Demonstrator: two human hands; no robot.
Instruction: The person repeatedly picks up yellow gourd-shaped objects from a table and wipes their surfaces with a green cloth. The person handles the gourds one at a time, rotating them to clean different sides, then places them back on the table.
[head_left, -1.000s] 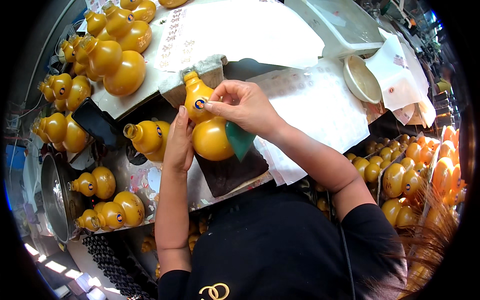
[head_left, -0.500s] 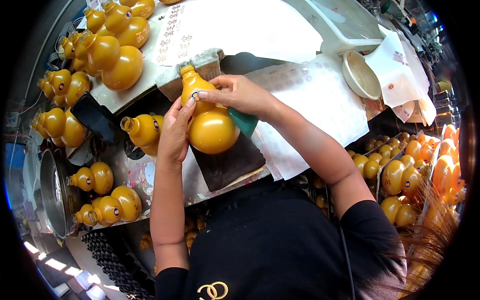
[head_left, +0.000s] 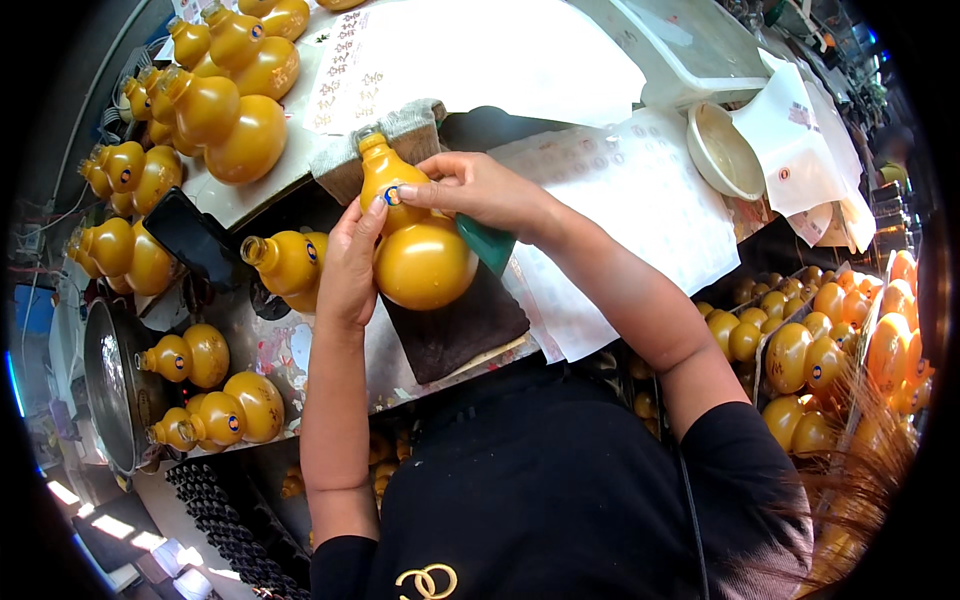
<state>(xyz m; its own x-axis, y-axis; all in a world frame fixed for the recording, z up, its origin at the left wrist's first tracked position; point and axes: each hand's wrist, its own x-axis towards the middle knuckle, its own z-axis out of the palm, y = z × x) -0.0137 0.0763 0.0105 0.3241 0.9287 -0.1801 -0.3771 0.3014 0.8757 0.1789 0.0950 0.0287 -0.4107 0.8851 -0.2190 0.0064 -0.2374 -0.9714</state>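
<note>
A glossy yellow gourd-shaped bottle (head_left: pixel 427 264) leans with its clear neck against a folded grey cloth, its round base toward me. My left hand (head_left: pixel 352 255) is closed around its left side, thumb beside a small round blue-and-orange decal (head_left: pixel 392 195) on the upper bulb. From the right, my right hand (head_left: pixel 478 190) presses its thumb at the decal's right edge. Tucked under that hand's curled fingers is a flat green scraper (head_left: pixel 487 243); its grip end is hidden. Beneath the bottle lies a dark cloth pad (head_left: pixel 455 335).
Another yellow bottle (head_left: pixel 285 262) lies just left of my left hand, near a black phone (head_left: pixel 195 235). Several more bottles stand at the far left. White decal sheets (head_left: pixel 640 230) cover the right side, beside a cream bowl (head_left: pixel 724 150) and a clear tub (head_left: pixel 690 60). A metal pan (head_left: pixel 115 385) sits at left.
My right thumb has shifted slightly to the right, and more of the decal shows. The bottle and my left hand have barely moved.
</note>
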